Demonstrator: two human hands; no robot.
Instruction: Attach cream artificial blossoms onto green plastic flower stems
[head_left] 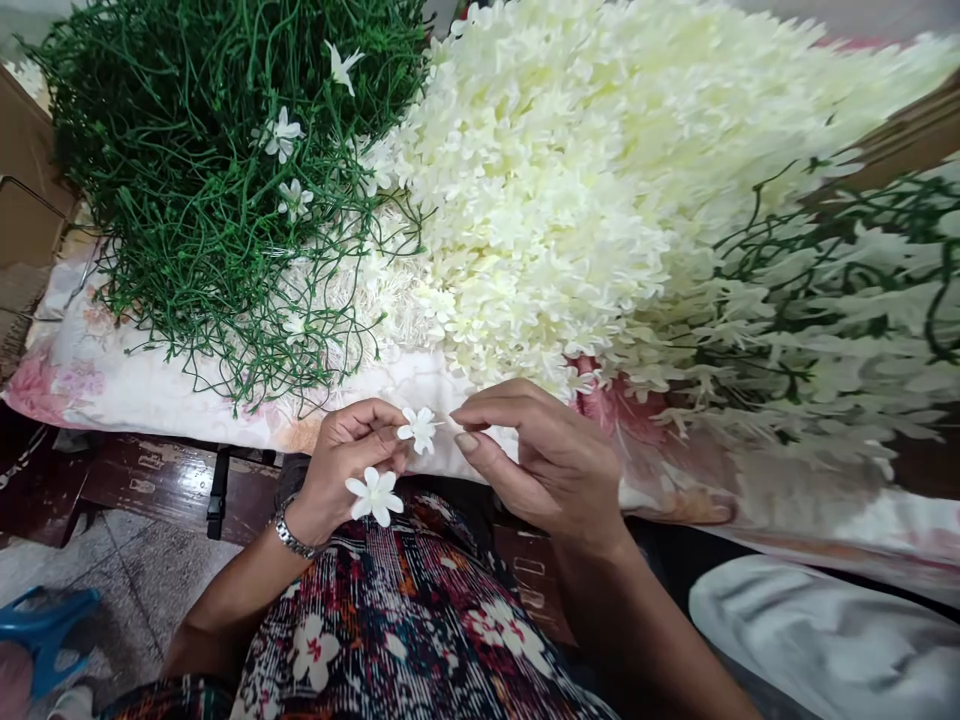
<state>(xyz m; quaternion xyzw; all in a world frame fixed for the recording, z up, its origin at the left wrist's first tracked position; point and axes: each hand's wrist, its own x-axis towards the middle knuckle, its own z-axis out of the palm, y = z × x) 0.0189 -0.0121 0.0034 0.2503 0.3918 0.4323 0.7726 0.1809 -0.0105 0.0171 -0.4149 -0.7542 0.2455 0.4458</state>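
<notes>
My left hand (356,455), with a metal watch at the wrist, is closed on a piece bearing two white flowers. One white flower (418,430) shows at its fingertips, the other white flower (375,496) hangs below the palm. Just right of the upper flower is my right hand (540,455), thumb and forefinger nearly together; whether anything small lies between them I cannot make out. Beyond my hands lie a big heap of loose white petals (540,220) and, to its left, a tangled pile of green stems (202,180) with a few white flowers on it.
A flower-patterned cloth (202,385) covers the surface under the piles. Flowers joined to green stems (825,330) lie at the right. Cardboard (26,180) stands at the far left. A blue plastic object (49,630) is on the floor at lower left, and pale fabric (817,640) at lower right.
</notes>
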